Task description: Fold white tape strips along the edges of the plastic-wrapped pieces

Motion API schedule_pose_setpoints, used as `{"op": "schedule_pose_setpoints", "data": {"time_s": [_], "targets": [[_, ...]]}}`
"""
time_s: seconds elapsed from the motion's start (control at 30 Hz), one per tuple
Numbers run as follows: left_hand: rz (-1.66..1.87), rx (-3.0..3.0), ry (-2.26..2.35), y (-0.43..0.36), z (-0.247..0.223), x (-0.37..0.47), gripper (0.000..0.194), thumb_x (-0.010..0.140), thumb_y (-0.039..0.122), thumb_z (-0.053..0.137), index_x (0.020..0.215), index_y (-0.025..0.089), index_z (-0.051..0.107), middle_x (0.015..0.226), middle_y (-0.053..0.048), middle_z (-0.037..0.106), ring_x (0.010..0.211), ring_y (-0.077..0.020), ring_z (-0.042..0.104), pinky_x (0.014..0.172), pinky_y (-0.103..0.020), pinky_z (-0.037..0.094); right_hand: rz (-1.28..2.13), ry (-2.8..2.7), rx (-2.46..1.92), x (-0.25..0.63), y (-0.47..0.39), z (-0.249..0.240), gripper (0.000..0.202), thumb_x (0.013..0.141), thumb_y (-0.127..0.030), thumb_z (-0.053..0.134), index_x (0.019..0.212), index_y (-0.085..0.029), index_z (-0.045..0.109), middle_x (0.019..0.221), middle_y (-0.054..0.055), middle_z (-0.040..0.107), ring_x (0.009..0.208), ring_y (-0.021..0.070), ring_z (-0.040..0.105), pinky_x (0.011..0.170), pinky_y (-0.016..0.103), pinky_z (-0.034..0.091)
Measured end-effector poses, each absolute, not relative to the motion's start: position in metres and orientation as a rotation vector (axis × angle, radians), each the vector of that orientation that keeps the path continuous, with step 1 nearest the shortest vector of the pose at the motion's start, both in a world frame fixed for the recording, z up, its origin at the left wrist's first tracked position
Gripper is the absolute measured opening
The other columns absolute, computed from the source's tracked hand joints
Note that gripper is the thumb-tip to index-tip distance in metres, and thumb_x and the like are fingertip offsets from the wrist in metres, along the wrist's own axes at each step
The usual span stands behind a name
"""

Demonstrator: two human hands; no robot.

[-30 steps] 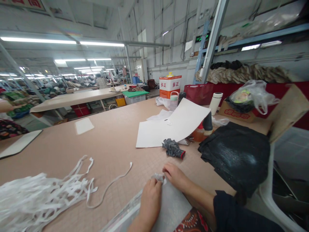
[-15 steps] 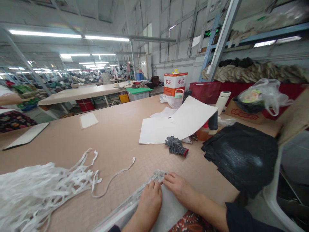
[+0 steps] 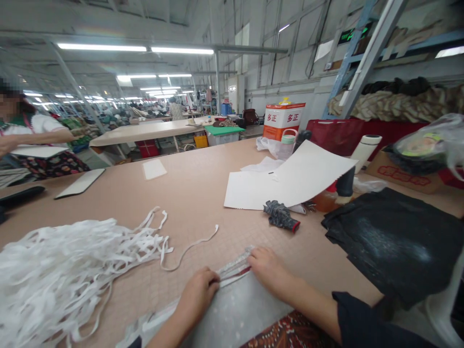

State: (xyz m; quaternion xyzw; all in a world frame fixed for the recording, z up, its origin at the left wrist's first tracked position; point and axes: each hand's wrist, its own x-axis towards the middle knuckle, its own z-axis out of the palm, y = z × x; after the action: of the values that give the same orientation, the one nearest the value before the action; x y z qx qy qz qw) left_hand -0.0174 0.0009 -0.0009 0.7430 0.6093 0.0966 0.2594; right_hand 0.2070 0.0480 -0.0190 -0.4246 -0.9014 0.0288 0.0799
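Note:
A pale grey, speckled sheet of fabric [image 3: 232, 307] lies at the near table edge, with a folded border showing white and dark red strips. My left hand [image 3: 198, 292] is closed on this border at its left part, fingers curled over the edge. Further along the same border, my right hand [image 3: 270, 271] pinches the far corner. The border runs fairly straight between them. Fingertips of both hands are partly hidden. To the left lies a tangled heap of white tape [image 3: 68, 266], one strand trailing toward the fabric.
Ahead are a black-and-grey glove with a red cuff [image 3: 281, 215] and a bent white sheet [image 3: 286, 181]. Black material [image 3: 391, 237] is stacked at right. A white bottle [image 3: 368, 151] stands behind. A co-worker [image 3: 39, 135] stands across the table at far left.
My left hand has slid left along the border, away from my right hand, baring the strips between them. The view has turned left, bringing more of the co-worker into sight.

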Motion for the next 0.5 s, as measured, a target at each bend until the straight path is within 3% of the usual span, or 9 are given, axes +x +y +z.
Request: {"op": "schedule_pose_setpoints", "data": {"time_s": [0.2,0.5], "targets": [[0.219,2.079,1.735,-0.003,-0.004,-0.007,0.019,0.076,0.013,0.043,0.077,0.018,0.061,0.084,-0.003,0.058,0.084,-0.0153,0.052,0.075,-0.024,0.037,0.149,-2.650,-1.126,0.161,0.030,-0.031,0.010,0.081,-0.013,0.051,0.075,-0.018,0.057,0.080,0.002,0.057,0.079,0.0171,0.050,0.067,0.027,0.035],[0.271,2.061,1.704,-0.007,-0.006,-0.024,0.018,0.075,0.011,0.045,0.076,0.018,0.061,0.082,-0.002,0.058,0.083,-0.0145,0.052,0.074,-0.023,0.037,0.116,-2.676,-1.081,0.171,0.042,-0.044,0.012,0.084,-0.010,0.045,0.080,-0.018,0.054,0.083,0.002,0.055,0.078,0.0163,0.048,0.067,0.027,0.035]]}}
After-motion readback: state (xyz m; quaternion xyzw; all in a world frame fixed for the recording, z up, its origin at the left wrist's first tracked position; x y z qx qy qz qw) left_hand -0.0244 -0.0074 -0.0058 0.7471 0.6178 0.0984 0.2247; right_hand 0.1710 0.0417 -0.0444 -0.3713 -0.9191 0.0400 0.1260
